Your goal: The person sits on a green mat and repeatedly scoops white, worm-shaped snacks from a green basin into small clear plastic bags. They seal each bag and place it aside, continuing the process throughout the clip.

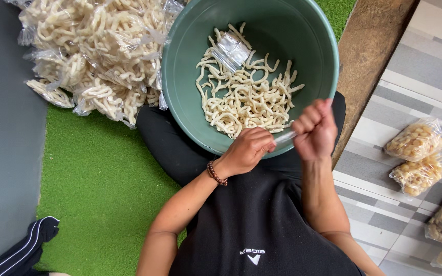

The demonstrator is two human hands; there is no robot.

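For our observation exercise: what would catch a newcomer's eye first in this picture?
The big green basin on the person's lap, holding pale curly crackers, dominates the centre. Just below its rim, the left hand and right hand grip a small clear plastic bag between them. Heaped filled bags lie upper left on green turf.

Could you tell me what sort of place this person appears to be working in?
Probably a home snack-packing spot on the floor rather than a factory. A green basin of pale cracker sticks sits in the person's lap, sealed bags are piled on green artificial turf, and more filled bags lie on a striped mat.
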